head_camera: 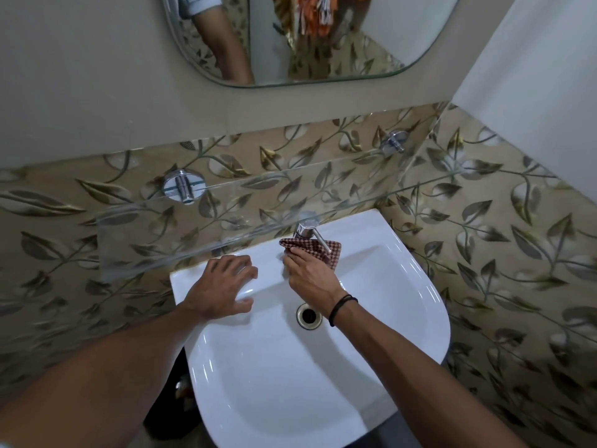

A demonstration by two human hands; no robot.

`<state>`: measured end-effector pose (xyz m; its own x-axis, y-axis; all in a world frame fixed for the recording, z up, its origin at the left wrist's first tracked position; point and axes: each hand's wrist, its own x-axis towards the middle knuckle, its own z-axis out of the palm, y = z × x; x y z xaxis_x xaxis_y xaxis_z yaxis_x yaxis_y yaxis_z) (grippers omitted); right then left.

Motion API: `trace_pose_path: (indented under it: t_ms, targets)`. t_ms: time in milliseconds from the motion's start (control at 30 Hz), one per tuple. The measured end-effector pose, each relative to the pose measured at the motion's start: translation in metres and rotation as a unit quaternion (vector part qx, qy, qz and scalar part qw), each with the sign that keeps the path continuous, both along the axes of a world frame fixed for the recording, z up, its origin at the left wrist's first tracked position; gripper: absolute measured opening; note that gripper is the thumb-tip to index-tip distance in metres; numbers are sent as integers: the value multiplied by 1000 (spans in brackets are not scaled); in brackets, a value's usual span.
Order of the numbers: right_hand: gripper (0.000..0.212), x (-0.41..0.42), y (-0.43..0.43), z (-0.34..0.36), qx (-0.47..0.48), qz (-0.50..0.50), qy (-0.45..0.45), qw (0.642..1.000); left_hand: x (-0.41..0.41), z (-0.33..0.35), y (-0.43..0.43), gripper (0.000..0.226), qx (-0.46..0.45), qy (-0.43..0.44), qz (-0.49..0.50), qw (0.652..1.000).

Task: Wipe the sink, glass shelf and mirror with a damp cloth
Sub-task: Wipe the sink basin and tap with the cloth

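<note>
A white sink [403,305] fills the lower middle of the view, with a chrome tap [310,229] at its back rim. My right hand [310,276] holds a red-and-white checked cloth [310,248] against the basin just under the tap spout. My left hand [226,286] rests with spread fingers on the sink's back left rim. A clear glass shelf [168,227] runs above the sink on two chrome brackets. The mirror [371,37] hangs on the wall above and reflects an arm.
Leaf-patterned tiles [517,253] cover the wall behind and to the right of the sink. The drain [309,315] sits in the basin between my wrists. A plain white wall [533,76] closes the corner at the right. Dark objects lie under the sink's left side.
</note>
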<state>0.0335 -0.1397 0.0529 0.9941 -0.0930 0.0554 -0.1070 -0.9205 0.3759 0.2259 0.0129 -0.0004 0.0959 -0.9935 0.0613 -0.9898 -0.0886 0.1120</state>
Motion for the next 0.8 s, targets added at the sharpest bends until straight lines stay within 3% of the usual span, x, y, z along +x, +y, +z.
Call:
trace_pose_path:
  t_ms: [167, 367, 567, 700, 800]
  targets:
    - [20, -1, 1, -1, -53, -42, -2, 998, 1, 0, 0, 54, -6, -2, -2, 1000]
    - [48, 20, 11, 14, -158, -132, 58, 977, 1, 0, 0, 54, -1, 4, -1, 1000]
    - [44, 8, 7, 2, -78, -120, 28, 989, 1, 2, 1, 55, -1, 9, 1, 1000]
    - [40, -24, 8, -13, -18, -58, -65, 996, 1, 2, 1, 52, -3, 15, 1, 1000]
    - [44, -38, 5, -11, 103, -59, -146, 982, 3, 1, 2, 52, 5, 27, -1, 1000]
